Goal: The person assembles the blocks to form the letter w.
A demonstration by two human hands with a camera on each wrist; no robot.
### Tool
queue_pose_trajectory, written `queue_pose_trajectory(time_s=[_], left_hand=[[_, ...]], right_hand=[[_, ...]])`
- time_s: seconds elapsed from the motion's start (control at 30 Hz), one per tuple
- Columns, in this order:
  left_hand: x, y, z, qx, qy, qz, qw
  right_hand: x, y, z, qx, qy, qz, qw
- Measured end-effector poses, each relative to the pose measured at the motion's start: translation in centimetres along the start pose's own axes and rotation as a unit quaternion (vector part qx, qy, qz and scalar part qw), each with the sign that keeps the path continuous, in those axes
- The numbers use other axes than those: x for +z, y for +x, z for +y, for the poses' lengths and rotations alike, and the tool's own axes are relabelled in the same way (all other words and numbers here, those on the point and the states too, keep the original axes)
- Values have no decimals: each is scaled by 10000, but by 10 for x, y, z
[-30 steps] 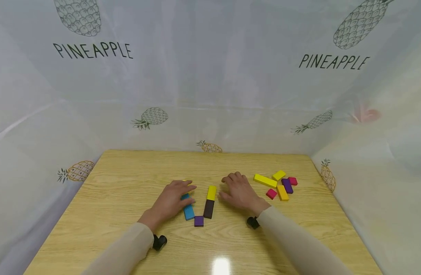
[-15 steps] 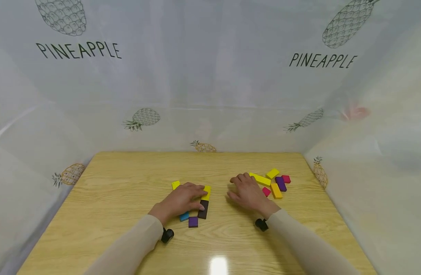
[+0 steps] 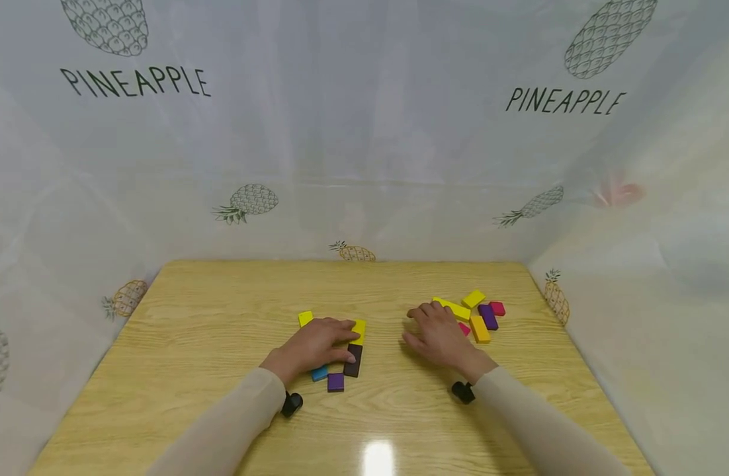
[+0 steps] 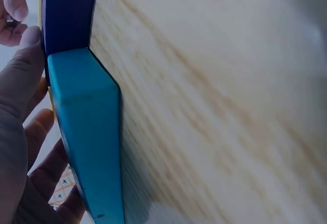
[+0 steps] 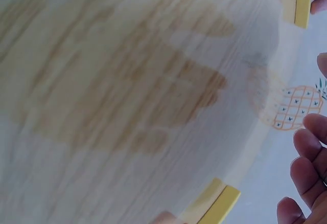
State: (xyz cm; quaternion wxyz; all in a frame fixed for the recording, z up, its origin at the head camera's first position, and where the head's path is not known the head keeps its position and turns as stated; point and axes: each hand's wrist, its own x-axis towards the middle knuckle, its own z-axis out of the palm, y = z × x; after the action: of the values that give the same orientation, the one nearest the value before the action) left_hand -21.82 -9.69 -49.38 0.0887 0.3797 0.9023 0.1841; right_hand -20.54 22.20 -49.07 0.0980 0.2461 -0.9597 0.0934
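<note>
My left hand (image 3: 317,344) lies over a short row of blocks, covering most of a blue block (image 3: 319,373). Its fingertips rest at a yellow block (image 3: 358,328), and the thumb touches the black block (image 3: 352,361) joined end to end with it. At the near end is a small purple block (image 3: 335,383). The left wrist view has the blue block (image 4: 89,132) up close, with the purple block (image 4: 69,17) against it. My right hand (image 3: 438,334), fingers loosely bent and holding nothing, hovers beside a long yellow block (image 3: 458,311) and partly hides a pink block (image 3: 464,328).
Right of my right hand lie a yellow block (image 3: 473,299), an orange block (image 3: 480,328), a purple block (image 3: 488,317) and a pink block (image 3: 497,308). Another yellow block (image 3: 305,318) peeks out beyond my left hand. A pineapple-print sheet (image 3: 364,132) hangs around the wooden table (image 3: 221,297).
My left hand has shifted right from the blue block to the yellow and black blocks, then stayed there. My right hand has drifted right, toward the loose blocks.
</note>
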Motion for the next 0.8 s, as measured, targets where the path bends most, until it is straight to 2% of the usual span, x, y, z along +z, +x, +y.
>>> queue_pose_trajectory(time_s=[0.33, 0.57, 0.8], left_hand=[[0, 1, -2, -140, -50, -88, 9999], [2, 1, -2, -205, -100, -152, 9996], [2, 0, -3, -147, -9, -155, 9998]], right_hand=[[-13, -19, 23, -29, -245, 365, 9990], [-22, -42, 47, 349, -362, 299, 9983], [-26, -54, 67, 411, -637, 330, 9966]])
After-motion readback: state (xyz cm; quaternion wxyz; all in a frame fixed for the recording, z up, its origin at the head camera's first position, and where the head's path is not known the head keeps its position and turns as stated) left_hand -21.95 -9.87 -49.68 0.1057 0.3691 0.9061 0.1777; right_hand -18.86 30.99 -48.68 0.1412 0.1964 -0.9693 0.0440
